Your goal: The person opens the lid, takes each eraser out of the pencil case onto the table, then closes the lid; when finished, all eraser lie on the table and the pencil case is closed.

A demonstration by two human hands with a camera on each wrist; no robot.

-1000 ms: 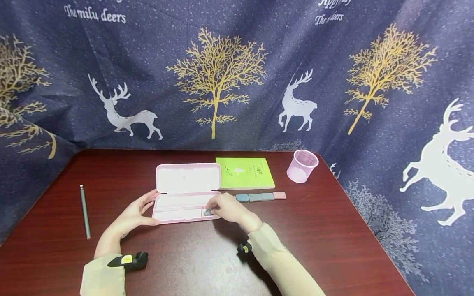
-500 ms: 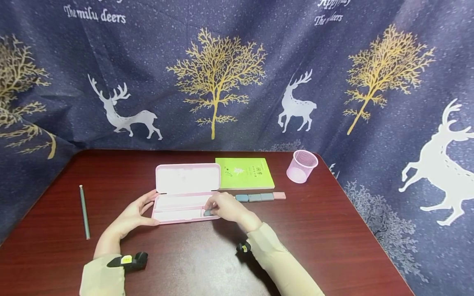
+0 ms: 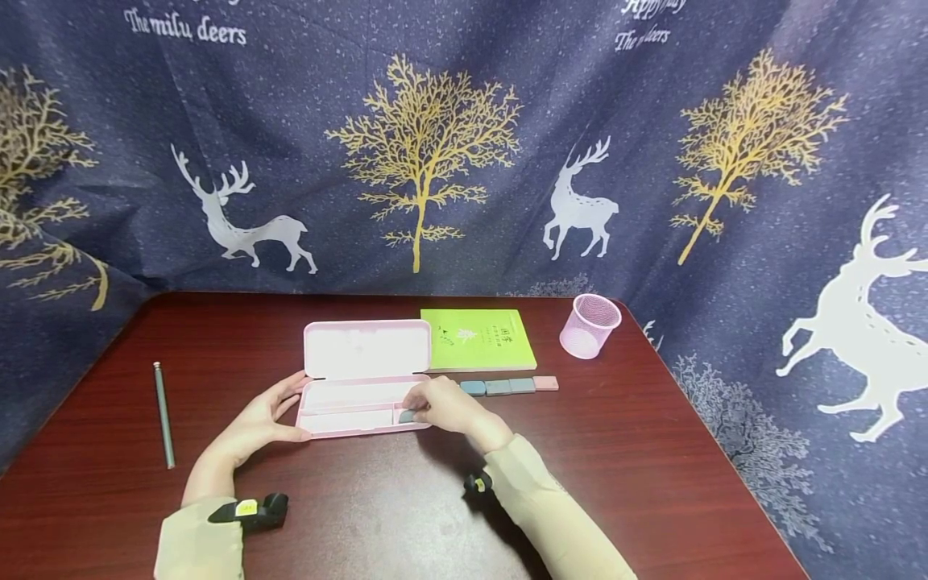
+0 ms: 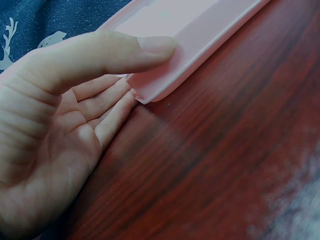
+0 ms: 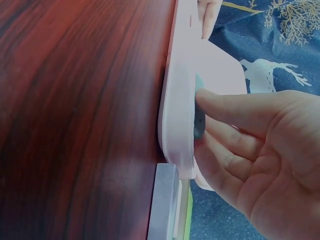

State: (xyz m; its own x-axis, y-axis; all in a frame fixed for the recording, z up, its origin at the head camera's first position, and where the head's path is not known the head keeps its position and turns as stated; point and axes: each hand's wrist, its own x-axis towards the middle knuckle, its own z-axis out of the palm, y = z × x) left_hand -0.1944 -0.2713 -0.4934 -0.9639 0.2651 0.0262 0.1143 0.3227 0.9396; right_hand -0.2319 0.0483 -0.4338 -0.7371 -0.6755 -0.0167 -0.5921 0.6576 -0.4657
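Note:
A pink pencil case (image 3: 346,436) lies with its lid raised. My left hand (image 3: 255,423) grips its left end, thumb at the near side and fingers at the far corner; in the left wrist view the thumb lies over the case wall (image 4: 200,57). At the case's right end, my right hand (image 3: 451,407) pinches a grey-blue block (image 3: 407,416), which looks like an eraser, in the small front compartment. The right wrist view shows the block (image 5: 199,120) between thumb and fingers, partly hidden by the case wall and the hand.
Right of the case runs a row of small blue, grey and pink blocks (image 3: 511,387). Behind them lies a lime-green book (image 3: 482,340), with a pink mesh pen holder (image 3: 590,326) farther right. A dark green pencil (image 3: 163,415) lies at the left of the table (image 3: 348,507).
Both hands keep nearly the same places on the case. Slightly more of the grey-blue block shows beneath the right fingers than a second ago.

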